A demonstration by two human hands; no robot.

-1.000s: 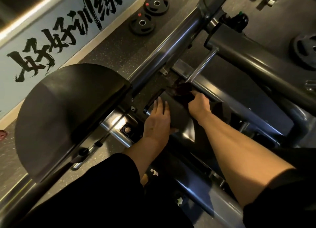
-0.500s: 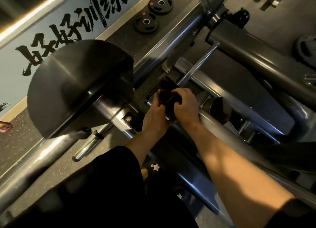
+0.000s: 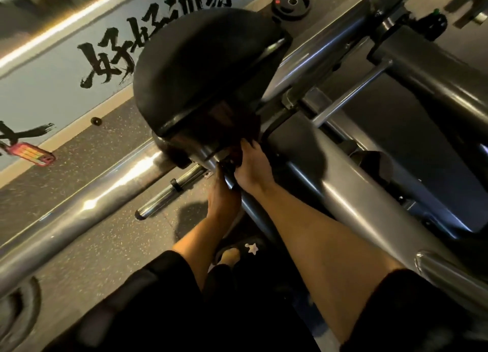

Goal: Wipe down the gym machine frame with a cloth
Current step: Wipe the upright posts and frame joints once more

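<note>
Gym wall (image 3: pixel 52 92) with black brush calligraphy "好好训练" (image 3: pixel 158 34) behind machine frame (image 3: pixel 343 193).

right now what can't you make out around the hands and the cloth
- Head view: dark cloth, outline lost in shadow under the pad.
- Left hand: fingers hidden behind the frame tube; grip unclear.
- Right hand: fingertips blend into the cloth.
- Weight plate: blurred, cut off by the left edge.
</note>
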